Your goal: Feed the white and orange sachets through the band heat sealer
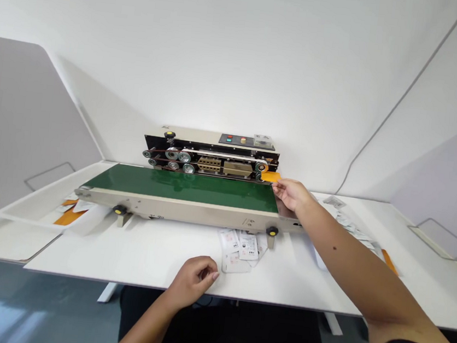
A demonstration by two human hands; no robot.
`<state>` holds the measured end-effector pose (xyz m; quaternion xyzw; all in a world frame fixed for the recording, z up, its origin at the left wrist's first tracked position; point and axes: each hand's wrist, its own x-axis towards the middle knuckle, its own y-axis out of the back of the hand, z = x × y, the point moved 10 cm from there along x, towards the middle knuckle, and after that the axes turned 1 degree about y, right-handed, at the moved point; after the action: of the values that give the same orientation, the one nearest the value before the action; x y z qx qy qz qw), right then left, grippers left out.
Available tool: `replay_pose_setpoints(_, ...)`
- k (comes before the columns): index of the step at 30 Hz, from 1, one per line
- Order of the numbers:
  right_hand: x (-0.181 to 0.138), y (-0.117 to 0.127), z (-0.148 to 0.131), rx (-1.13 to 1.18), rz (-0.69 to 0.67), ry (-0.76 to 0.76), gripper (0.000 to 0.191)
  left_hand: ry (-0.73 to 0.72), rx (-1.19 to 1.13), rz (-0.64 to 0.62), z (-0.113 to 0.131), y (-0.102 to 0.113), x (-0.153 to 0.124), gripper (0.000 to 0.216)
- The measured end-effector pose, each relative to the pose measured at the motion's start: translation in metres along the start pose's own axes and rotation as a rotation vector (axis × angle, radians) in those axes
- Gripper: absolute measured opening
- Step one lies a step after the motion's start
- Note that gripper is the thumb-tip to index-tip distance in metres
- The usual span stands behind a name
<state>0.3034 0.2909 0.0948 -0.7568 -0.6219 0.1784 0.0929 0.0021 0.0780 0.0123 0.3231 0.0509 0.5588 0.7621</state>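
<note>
My right hand (291,194) reaches to the right end of a band sealing machine (190,144), fingers pinched on a small orange packet (271,177). The packet's left end meets the rollers at the machine's intake. Below it runs the green conveyor belt (185,186). My left hand (195,279) rests by the table's front edge, fingers loosely curled with nothing in them. Just to its right, several white printed packets (249,247) lie overlapping on the table, partly under the conveyor.
A clear bin (95,219) with orange and white packets stands at the left. More white packets (354,230) lie at the right, partly behind my forearm. Two black knobs (119,210) stick out from the conveyor's front. A white wall (225,55) rises behind the machine.
</note>
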Motion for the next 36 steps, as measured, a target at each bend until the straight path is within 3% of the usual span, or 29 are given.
replay_pose_setpoints(11,-0.019,-0.042,0.008,-0.111,-0.093,0.049,0.037,-0.03,0.043,0.003,0.0,0.0,-0.001,0.027)
replay_pose_setpoints(16,-0.081,-0.051,0.004,-0.402,-0.215,0.376,0.037,-0.042,0.048,0.007,-0.002,0.0,-0.001,0.029)
replay_pose_setpoints(20,-0.151,-0.07,0.055,-0.742,-0.476,0.536,0.022,-0.033,0.067,0.007,-0.001,-0.001,0.0,0.03)
replay_pose_setpoints(23,-0.183,-0.078,0.106,-1.052,-0.596,0.656,0.008,-0.03,0.069,0.008,0.001,-0.001,0.001,0.03)
replay_pose_setpoints(26,-0.185,-0.072,0.139,-1.202,-0.57,0.731,0.04,-0.025,0.071,0.018,0.001,0.0,0.002,0.029)
replay_pose_setpoints(28,-0.177,-0.063,0.15,-1.255,-0.504,0.729,0.051,-0.02,0.081,0.016,0.001,-0.001,0.003,0.029)
replay_pose_setpoints(32,-0.163,-0.047,0.153,-1.322,-0.391,0.689,0.059,-0.011,0.096,-0.003,0.001,-0.003,0.005,0.029)
replay_pose_setpoints(36,-0.163,-0.045,0.154,-1.32,-0.422,0.624,0.055,-0.006,0.103,0.002,0.0,-0.004,0.006,0.029)
